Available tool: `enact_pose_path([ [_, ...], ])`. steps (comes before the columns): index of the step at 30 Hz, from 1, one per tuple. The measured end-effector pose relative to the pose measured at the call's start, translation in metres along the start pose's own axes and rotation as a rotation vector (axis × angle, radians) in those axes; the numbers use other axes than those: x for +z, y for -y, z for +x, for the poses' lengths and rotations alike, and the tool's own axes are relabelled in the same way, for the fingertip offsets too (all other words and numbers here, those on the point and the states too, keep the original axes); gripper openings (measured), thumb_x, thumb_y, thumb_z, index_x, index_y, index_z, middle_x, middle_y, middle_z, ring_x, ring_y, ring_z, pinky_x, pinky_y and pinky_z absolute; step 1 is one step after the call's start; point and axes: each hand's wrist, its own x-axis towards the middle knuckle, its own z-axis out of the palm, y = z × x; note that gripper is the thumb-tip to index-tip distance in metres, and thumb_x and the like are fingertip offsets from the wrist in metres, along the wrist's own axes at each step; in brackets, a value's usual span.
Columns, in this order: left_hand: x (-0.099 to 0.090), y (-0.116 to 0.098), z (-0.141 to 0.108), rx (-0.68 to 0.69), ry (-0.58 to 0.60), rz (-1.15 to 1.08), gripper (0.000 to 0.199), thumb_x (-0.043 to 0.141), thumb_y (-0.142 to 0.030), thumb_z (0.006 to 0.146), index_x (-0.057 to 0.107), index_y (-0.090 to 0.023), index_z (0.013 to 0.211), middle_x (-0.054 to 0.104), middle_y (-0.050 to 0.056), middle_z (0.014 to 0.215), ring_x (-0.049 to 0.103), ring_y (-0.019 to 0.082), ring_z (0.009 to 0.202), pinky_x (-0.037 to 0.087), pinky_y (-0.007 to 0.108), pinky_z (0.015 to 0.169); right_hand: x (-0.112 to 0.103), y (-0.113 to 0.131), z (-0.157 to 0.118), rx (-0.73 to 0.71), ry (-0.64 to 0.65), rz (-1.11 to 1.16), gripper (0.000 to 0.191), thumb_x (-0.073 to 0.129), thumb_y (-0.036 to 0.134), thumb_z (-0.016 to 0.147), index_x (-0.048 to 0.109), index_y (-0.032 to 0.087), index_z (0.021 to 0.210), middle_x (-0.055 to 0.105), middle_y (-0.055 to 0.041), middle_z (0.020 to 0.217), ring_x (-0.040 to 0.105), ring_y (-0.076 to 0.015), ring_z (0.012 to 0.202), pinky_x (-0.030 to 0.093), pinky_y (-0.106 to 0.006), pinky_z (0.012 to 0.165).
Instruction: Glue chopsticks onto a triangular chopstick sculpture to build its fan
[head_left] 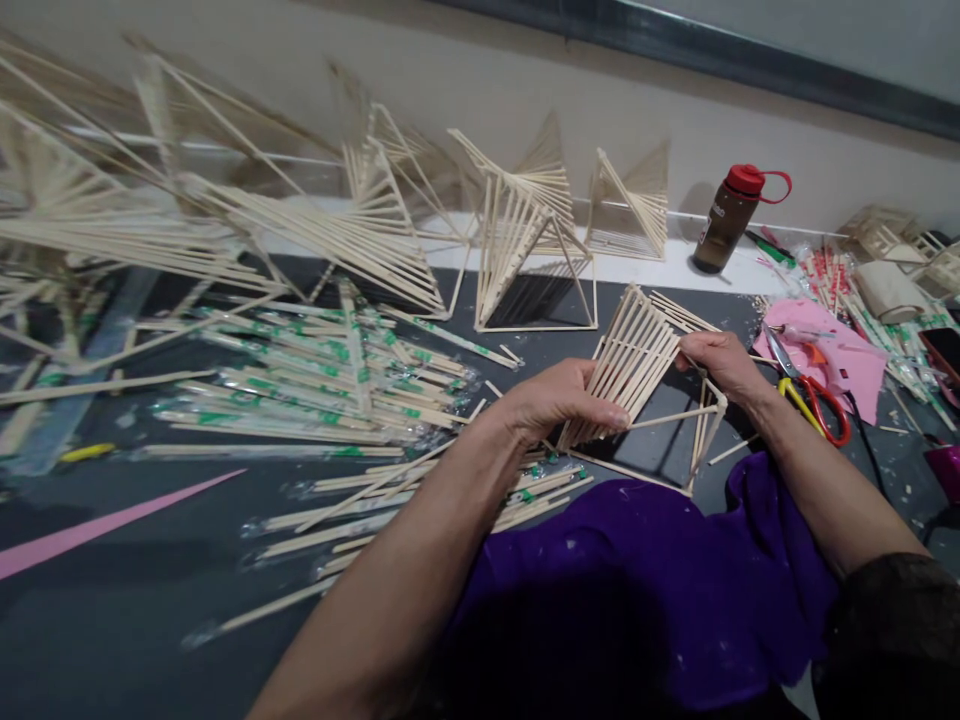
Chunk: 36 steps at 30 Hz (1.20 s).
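Note:
A small wooden stick frame with a slanted row of close-set sticks is held above the dark table. My left hand grips its left side, with the thumb lying across the lower sticks. At the upper right of the slatted part, my right hand has its fingers closed on the frame. An open triangular part of the frame extends below my right hand, over purple cloth. Several wrapped chopsticks lie to the left of my left hand.
Larger stick models stand along the wall. A red-capped bottle is at the back right. Scissors, pink paper and a glue gun lie right of my right hand. A pink strip is at left.

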Motion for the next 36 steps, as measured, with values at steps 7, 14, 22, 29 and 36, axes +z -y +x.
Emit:
enact_pose_path([
  [7, -0.0009, -0.0011, -0.0001, -0.012, -0.001, 0.020, 0.035, 0.082, -0.022, 0.039, 0.060, -0.015, 0.065, 0.055, -0.005, 0.054, 0.044, 0.007, 0.048, 0.031, 0.021, 0.048, -0.0017, -0.0043, 0.0008, 0.014, 0.027, 0.050, 0.041, 0.067, 0.057, 0.069, 0.065, 0.017, 0.057, 0.062, -0.0018, 0.060, 0.054, -0.0139, 0.062, 0.045, -0.029, 0.070],
  [14, -0.0006, -0.0016, 0.0003, -0.026, -0.016, 0.008, 0.039, 0.082, -0.023, 0.037, 0.062, -0.014, 0.069, 0.056, -0.004, 0.056, 0.046, 0.008, 0.051, 0.033, 0.021, 0.050, -0.0024, -0.0068, 0.0006, -0.004, 0.052, 0.072, 0.046, 0.066, 0.062, 0.070, 0.065, 0.017, 0.060, 0.063, -0.0021, 0.063, 0.054, -0.0134, 0.063, 0.045, -0.028, 0.069],
  [22, -0.0023, 0.0017, 0.0014, -0.006, -0.004, 0.019, 0.037, 0.082, -0.023, 0.039, 0.061, -0.014, 0.069, 0.055, -0.004, 0.055, 0.044, 0.008, 0.050, 0.033, 0.022, 0.050, -0.0022, -0.0051, 0.0007, -0.048, 0.076, 0.028, 0.044, 0.064, 0.057, 0.074, 0.063, 0.016, 0.057, 0.060, -0.0017, 0.060, 0.052, -0.0129, 0.062, 0.044, -0.028, 0.069],
  [29, -0.0009, 0.0011, 0.0012, -0.001, -0.021, 0.021, 0.039, 0.081, -0.022, 0.038, 0.061, -0.013, 0.070, 0.056, -0.004, 0.056, 0.046, 0.009, 0.051, 0.036, 0.023, 0.052, -0.0021, -0.0085, 0.0010, -0.032, 0.056, 0.062, 0.046, 0.062, 0.059, 0.075, 0.065, 0.016, 0.060, 0.063, -0.0027, 0.063, 0.054, -0.0132, 0.061, 0.046, -0.028, 0.068],
  [36, 0.0007, 0.0031, 0.0000, 0.031, -0.029, -0.002, 0.036, 0.081, -0.021, 0.038, 0.063, -0.014, 0.069, 0.057, -0.003, 0.055, 0.046, 0.009, 0.049, 0.034, 0.022, 0.050, -0.0018, -0.0077, 0.0002, -0.044, 0.034, 0.039, 0.046, 0.067, 0.061, 0.070, 0.065, 0.016, 0.058, 0.062, -0.0026, 0.062, 0.054, -0.0139, 0.063, 0.046, -0.029, 0.068],
])
